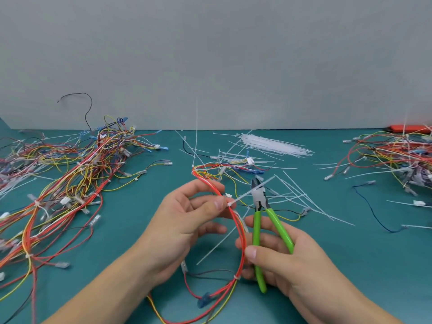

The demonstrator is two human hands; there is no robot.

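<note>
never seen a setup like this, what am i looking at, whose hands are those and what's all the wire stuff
There is no machine here. These are a person's two bare hands, seen from one camera worn on the head, looking forward and down. The left hand pinches a red wire bundle at a white cable tie fastened round it. The right hand grips green-handled cutters, whose tip sits at the tie's long loose tail. On the teal mat lie a heap of coloured wire harnesses at the left, a second heap at the right, and spare white ties at the back.
</note>
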